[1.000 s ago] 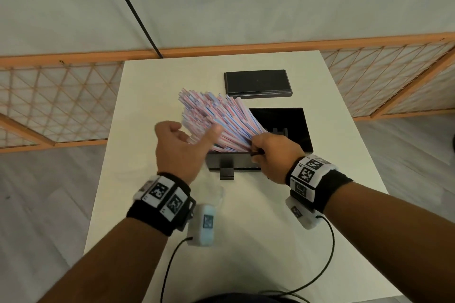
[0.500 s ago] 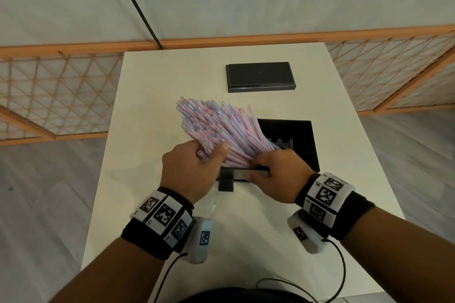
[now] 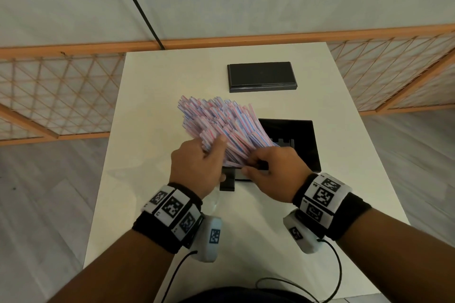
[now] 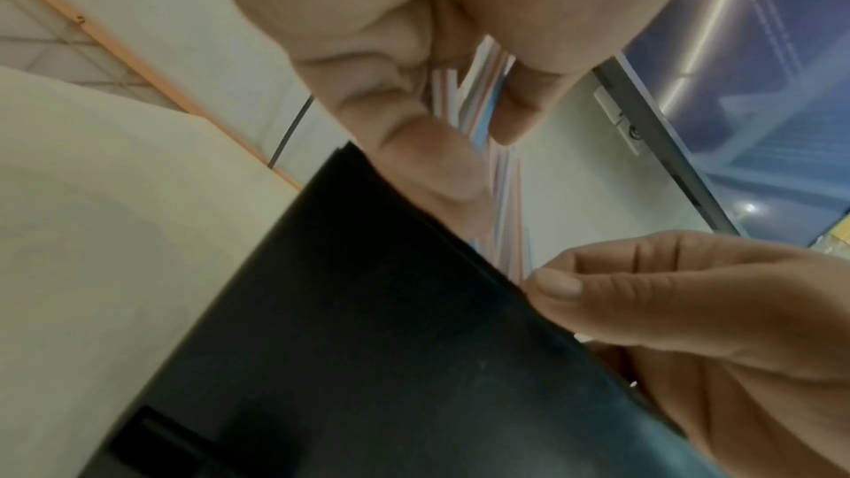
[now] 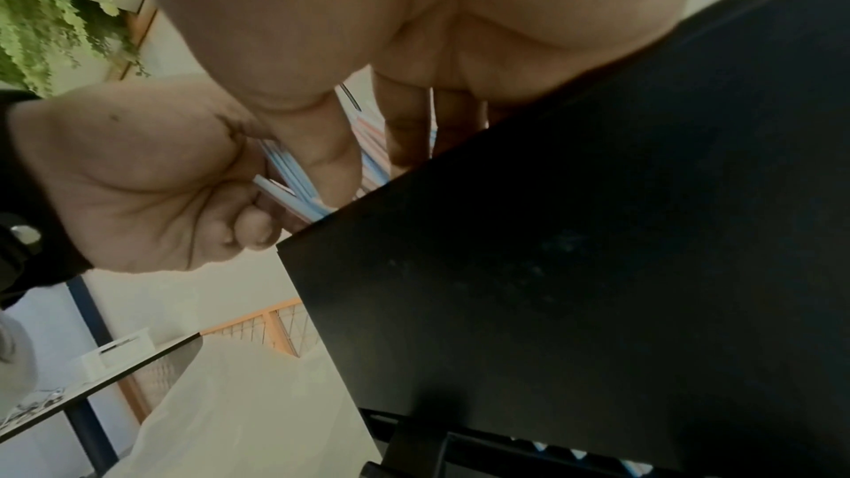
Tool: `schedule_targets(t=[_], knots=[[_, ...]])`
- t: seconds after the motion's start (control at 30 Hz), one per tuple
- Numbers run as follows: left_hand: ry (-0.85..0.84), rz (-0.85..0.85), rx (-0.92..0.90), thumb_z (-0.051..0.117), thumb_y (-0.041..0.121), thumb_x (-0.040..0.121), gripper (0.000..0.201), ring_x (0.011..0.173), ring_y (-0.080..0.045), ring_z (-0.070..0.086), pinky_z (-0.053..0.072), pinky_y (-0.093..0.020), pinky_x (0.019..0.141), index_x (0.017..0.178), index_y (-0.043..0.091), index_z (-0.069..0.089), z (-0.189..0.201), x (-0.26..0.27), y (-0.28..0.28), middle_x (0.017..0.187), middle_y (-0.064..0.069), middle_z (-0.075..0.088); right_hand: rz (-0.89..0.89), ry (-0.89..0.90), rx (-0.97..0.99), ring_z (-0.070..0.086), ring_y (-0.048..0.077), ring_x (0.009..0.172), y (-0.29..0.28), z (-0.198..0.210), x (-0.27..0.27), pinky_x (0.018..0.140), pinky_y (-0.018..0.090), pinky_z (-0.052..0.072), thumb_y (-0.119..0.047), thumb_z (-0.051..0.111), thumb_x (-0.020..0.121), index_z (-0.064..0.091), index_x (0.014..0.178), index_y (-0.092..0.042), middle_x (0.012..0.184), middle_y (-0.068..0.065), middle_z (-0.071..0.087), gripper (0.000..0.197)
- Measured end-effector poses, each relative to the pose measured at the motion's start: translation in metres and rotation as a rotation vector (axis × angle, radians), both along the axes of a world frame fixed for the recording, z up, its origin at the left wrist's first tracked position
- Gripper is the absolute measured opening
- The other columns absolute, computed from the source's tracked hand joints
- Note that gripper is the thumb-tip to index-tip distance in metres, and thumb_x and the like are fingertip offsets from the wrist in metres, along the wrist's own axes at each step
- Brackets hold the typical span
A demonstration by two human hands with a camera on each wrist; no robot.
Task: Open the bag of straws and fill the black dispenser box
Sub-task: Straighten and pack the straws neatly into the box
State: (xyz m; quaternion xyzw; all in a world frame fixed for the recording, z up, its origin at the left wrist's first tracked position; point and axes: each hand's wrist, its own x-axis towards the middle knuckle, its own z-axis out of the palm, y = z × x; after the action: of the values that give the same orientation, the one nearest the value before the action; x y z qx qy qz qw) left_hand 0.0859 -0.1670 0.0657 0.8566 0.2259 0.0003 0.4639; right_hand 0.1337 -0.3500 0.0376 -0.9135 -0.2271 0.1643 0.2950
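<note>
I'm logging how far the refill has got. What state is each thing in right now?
straws: loose bundle fanned out, near ends down in the box, far ends leaning up and left.
black dispenser box: open on top, partly filled.
lid: off, lying flat behind the box.
left hand: grips the bundle's near left part.
right hand: holds the straws' near ends at the box's front edge.

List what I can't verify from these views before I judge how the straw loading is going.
- Inside of the dispenser box: head view, the straws and both hands cover most of the opening, so the fill level is unclear.
- Lower ends of the straws: hidden behind the left hand and right hand.
- The bag: only a faint clear patch near the left wrist; can't confirm.
- Both wrist views: blurred, mostly filled by the palm and the box wall.
</note>
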Motion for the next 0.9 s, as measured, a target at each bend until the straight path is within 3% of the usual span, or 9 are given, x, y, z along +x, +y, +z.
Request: schedule_targets(t=[0.17, 0.23, 0.3, 0.43, 0.53, 0.67, 0.73, 0.83, 0.9], knots=[[0.106, -0.085, -0.051, 0.053, 0.052, 0.101, 0.062, 0.042, -0.018, 0.069, 0.055, -0.028, 0.048, 0.065, 0.001, 0.062, -0.002, 0.000, -0.004, 0.047, -0.006, 0.064, 0.029, -0.026, -0.081, 0.060, 0.015, 0.068, 0.000, -0.003, 0.000, 0.066, 0.032, 0.053, -0.055, 0.057, 0.085, 0.064, 0.080, -0.022, 0.070, -0.006, 0.063, 0.035], [0.114, -0.033, -0.132, 0.055, 0.049, 0.101, 0.062, 0.042, -0.022, 0.069, 0.058, -0.034, 0.045, 0.068, -0.003, 0.064, -0.002, 0.001, -0.005, 0.049, -0.009, 0.065, 0.054, -0.002, -0.119, 0.062, 0.016, 0.072, 0.002, -0.004, 0.000, 0.068, 0.033, 0.054, -0.063, 0.049, 0.083, 0.065, 0.084, -0.023, 0.073, -0.006, 0.065, 0.043], [0.084, 0.034, -0.195, 0.057, 0.045, 0.101, 0.060, 0.041, -0.025, 0.068, 0.060, -0.040, 0.046, 0.070, -0.006, 0.065, 0.000, 0.001, -0.006, 0.051, -0.014, 0.066, 0.073, -0.010, -0.084, 0.063, 0.016, 0.076, 0.004, -0.003, -0.001, 0.071, 0.035, 0.055, -0.060, 0.047, 0.083, 0.067, 0.089, -0.025, 0.078, -0.006, 0.067, 0.041], [0.083, 0.188, -0.442, 0.061, 0.038, 0.100, 0.043, 0.048, -0.038, 0.069, 0.059, -0.041, 0.048, 0.093, -0.004, 0.070, -0.002, 0.002, -0.006, 0.066, -0.026, 0.072, 0.049, -0.058, 0.007, 0.065, 0.015, 0.079, 0.004, 0.002, -0.002, 0.073, 0.035, 0.055, -0.053, 0.049, 0.085, 0.072, 0.092, -0.026, 0.083, -0.008, 0.071, 0.036], [0.239, 0.169, -0.572, 0.059, 0.045, 0.100, 0.036, 0.051, -0.037, 0.070, 0.052, -0.031, 0.044, 0.109, 0.011, 0.066, 0.000, 0.003, -0.007, 0.080, -0.021, 0.077, 0.083, -0.011, -0.072, 0.065, 0.017, 0.079, 0.002, 0.001, -0.003, 0.073, 0.036, 0.055, -0.050, 0.053, 0.088, 0.072, 0.094, -0.025, 0.081, -0.009, 0.068, 0.031], [0.340, 0.107, -0.661, 0.055, 0.051, 0.101, 0.035, 0.054, -0.035, 0.070, 0.048, -0.027, 0.043, 0.108, 0.019, 0.066, 0.004, 0.007, -0.007, 0.092, -0.018, 0.079, 0.058, -0.008, -0.082, 0.063, 0.015, 0.075, 0.000, -0.002, -0.002, 0.071, 0.037, 0.055, -0.051, 0.053, 0.090, 0.070, 0.089, -0.025, 0.078, -0.007, 0.068, 0.031], [0.331, 0.102, -0.648, 0.054, 0.052, 0.100, 0.035, 0.055, -0.036, 0.070, 0.048, -0.027, 0.044, 0.107, 0.019, 0.066, 0.002, 0.008, -0.008, 0.093, -0.018, 0.079, 0.049, 0.007, -0.113, 0.062, 0.012, 0.072, 0.001, -0.003, -0.002, 0.068, 0.036, 0.055, -0.056, 0.049, 0.092, 0.067, 0.086, -0.026, 0.075, -0.007, 0.067, 0.036], [0.294, 0.152, -0.692, 0.053, 0.048, 0.103, 0.040, 0.053, -0.034, 0.067, 0.050, -0.028, 0.045, 0.105, 0.012, 0.069, 0.001, 0.008, -0.011, 0.088, -0.023, 0.077, 0.076, -0.014, -0.191, 0.062, 0.015, 0.071, 0.005, -0.004, -0.004, 0.065, 0.037, 0.056, -0.070, 0.028, 0.085, 0.063, 0.089, -0.026, 0.074, -0.007, 0.065, 0.056], [0.280, 0.210, -0.759, 0.053, 0.047, 0.103, 0.043, 0.048, -0.032, 0.066, 0.050, -0.029, 0.045, 0.101, 0.008, 0.070, 0.004, 0.006, -0.012, 0.086, -0.025, 0.077, 0.093, -0.035, -0.131, 0.059, 0.018, 0.068, 0.005, -0.003, -0.004, 0.063, 0.040, 0.054, -0.065, 0.025, 0.086, 0.062, 0.086, -0.024, 0.071, -0.005, 0.062, 0.055]])
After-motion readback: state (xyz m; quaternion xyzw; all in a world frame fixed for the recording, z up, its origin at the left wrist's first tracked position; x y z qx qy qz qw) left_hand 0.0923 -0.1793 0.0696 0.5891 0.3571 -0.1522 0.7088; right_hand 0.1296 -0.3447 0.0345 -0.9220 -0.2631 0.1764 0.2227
